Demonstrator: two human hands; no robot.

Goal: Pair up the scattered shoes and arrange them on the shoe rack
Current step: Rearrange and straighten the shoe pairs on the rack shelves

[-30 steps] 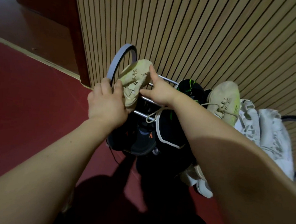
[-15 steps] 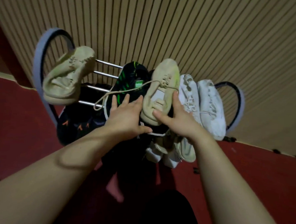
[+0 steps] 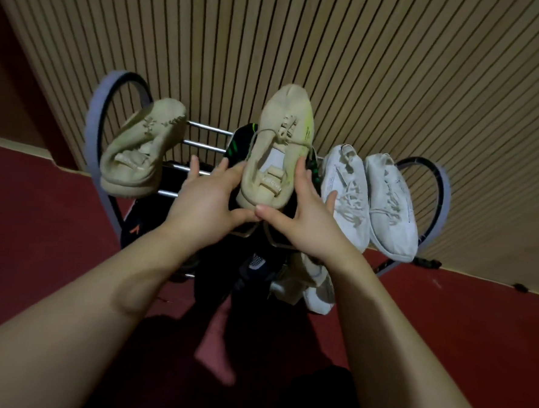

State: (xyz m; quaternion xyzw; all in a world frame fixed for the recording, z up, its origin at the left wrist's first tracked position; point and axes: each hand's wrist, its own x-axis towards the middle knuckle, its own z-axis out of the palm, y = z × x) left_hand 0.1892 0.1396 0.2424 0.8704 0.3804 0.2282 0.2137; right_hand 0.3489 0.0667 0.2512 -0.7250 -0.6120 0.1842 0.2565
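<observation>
- At the far left of the top shelf of the shoe rack (image 3: 110,105), a beige shoe (image 3: 140,151) lies across the metal bars, its toe pointing away from me and to the right. It sits well apart from both my hands.
- Below it, on a lower shelf, I see a dark shoe with orange marks (image 3: 134,224), partly hidden by my left arm.
- My left hand (image 3: 203,204) is on the left side of a second beige shoe (image 3: 277,154). My fingers are fairly straight and spread along its side, and my thumb curls under its heel, so I am gripping it.
- That second beige shoe is held between my two hands, heel toward me, toe pointing up at the slatted wooden wall (image 3: 365,67). A loose lace loops off its left side. It has a yellow-green streak along its right edge.
- Behind and under it lies a black shoe with green stripes (image 3: 238,145) on the top shelf; I cannot tell whether the two touch.
- My right hand (image 3: 303,218) grips the right side of the same shoe, fingers along its side and thumb under the heel, meeting my left thumb.
- Just right of my right hand, a pair of white shoes (image 3: 369,197) sits side by side on the top shelf, toes toward me.
- Below my hands, more shoes crowd the lower shelf, dark and pale ones, too dim to tell apart.
- The rack stands on a red floor (image 3: 40,221).
</observation>
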